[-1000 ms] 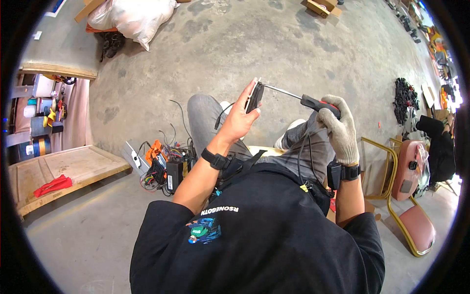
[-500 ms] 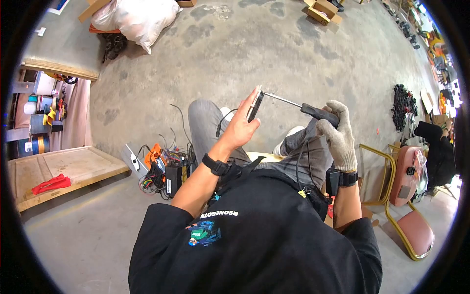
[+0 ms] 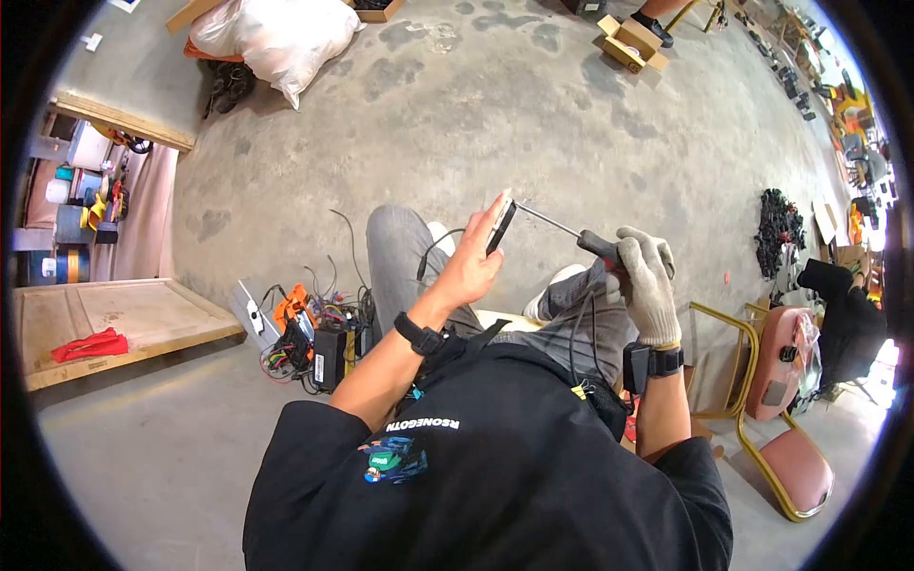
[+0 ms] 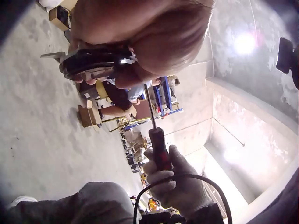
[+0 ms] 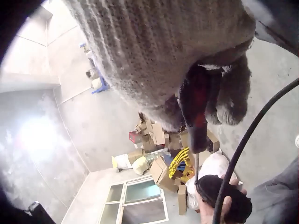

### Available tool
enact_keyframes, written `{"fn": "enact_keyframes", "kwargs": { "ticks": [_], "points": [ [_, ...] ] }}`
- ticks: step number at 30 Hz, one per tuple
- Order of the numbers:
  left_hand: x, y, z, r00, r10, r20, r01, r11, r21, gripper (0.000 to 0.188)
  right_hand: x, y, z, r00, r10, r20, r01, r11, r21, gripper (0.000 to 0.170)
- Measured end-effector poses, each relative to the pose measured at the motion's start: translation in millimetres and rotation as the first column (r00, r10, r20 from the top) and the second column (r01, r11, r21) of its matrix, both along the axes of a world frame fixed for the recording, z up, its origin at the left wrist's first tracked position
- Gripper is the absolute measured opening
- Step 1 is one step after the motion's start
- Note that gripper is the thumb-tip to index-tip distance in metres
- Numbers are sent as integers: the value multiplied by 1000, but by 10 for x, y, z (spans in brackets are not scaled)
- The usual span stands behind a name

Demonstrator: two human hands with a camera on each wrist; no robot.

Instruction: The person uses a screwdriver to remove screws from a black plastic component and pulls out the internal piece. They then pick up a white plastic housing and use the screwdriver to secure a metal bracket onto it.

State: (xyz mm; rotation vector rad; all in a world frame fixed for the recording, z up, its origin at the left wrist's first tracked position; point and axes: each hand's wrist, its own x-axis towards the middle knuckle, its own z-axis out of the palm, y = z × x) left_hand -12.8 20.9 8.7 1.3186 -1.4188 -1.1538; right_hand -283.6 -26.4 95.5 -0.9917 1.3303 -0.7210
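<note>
My bare left hand (image 3: 465,273) holds a small black device (image 3: 502,228) with a pale edge, fingers along its far side. In the left wrist view the device (image 4: 93,63) looks rounded and dark. My right hand (image 3: 652,290), in a knitted grey glove, grips a screwdriver (image 3: 596,245) by its black and red handle. The thin metal shaft (image 3: 547,218) slants toward the left hand, its tip right at the device's upper end. In the right wrist view, gloved fingers wrap the handle (image 5: 195,109), and the shaft reaches the dark device (image 5: 226,198).
Wires and a black power brick (image 3: 329,358) lie left of my legs. A wooden panel with a red cloth (image 3: 90,344) is farther left. Pink chairs (image 3: 798,468) stand at right. A white sack (image 3: 290,43) and a cardboard box (image 3: 630,46) sit ahead on the floor.
Both hands sit slightly lower in the head view, with the device and screwdriver. The right fingers have shifted on the handle. Another person's foot has come into view beside the cardboard box.
</note>
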Motion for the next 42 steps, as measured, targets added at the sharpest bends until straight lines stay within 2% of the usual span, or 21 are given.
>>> {"fn": "enact_keyframes", "kwargs": {
  "ticks": [2,3,4,6,10,12,13,15,16,18,21,22,24,25,26,28,32,34,36,38,42],
  "points": [
    [4,-9,-18,1000,6,12,-6,1000,-15,81,-27,28,-137,998,20,58,-19,1000,-20,54],
    [2,-2,-24,1000,10,25,-10,1000,-26,81,22,61,-158,1000,17,24,-14,993,-118,54],
    [2,1,-31,1000,12,24,-12,1000,-25,81,13,64,-156,1000,19,22,-16,993,-117,54],
    [13,-6,-34,999,4,48,-1,998,-66,81,-14,57,-150,994,64,-89,-77,984,-159,54],
    [18,-7,-9,999,-16,49,18,999,-46,82,-141,-2,-264,980,196,-25,-197,978,-63,53],
    [14,-6,-5,999,-21,36,22,1000,-17,81,-64,45,-264,994,25,107,-28,999,27,51],
    [14,-3,-11,999,-19,36,19,1000,-16,81,-17,65,-273,994,27,107,-30,999,27,51],
    [18,1,-30,999,-16,50,19,998,-56,81,56,93,-300,999,-51,2,50,970,-236,52],
    [14,4,-43,999,-16,50,18,998,-55,81,39,75,-274,999,-51,1,50,971,-235,52],
    [-6,-3,-50,997,12,76,-3,993,-117,84,-19,15,-197,998,-12,65,12,1000,-6,54],
    [-30,9,-24,999,17,39,-15,998,-54,84,-25,6,-218,992,-41,122,30,996,88,55],
    [-20,6,-46,999,19,40,-17,998,-53,84,2,28,-242,992,-39,123,28,996,89,55],
    [-1,0,-96,998,38,43,-32,990,-134,83,72,104,-298,998,-45,51,52,986,-157,52],
    [5,-1,-105,998,38,42,-32,991,-133,83,70,104,-311,999,-40,29,44,984,-175,51],
    [16,-4,-112,999,30,42,-25,994,-105,83,35,74,-306,999,-41,29,46,983,-175,51],
    [22,-14,-119,999,19,41,-16,997,-79,83,-57,-8,-276,993,-5,118,-5,996,87,53],
    [2,-5,-124,998,35,50,-30,996,-86,84,22,47,-269,991,-41,130,31,996,83,52],
    [-2,10,-150,998,45,50,-41,997,-72,84,79,97,-317,992,-21,-125,-13,964,-265,48],
    [0,1,-158,997,60,41,-55,993,-102,84,49,67,-271,986,-14,-166,-33,960,-280,51],
    [10,3,-114,998,44,46,-41,997,-72,83,-28,-19,-253,993,-5,116,-7,995,97,55],
    [0,1,-65,997,45,55,-41,996,-81,83,1,42,-280,998,8,69,-12,998,56,53]
  ]
}}
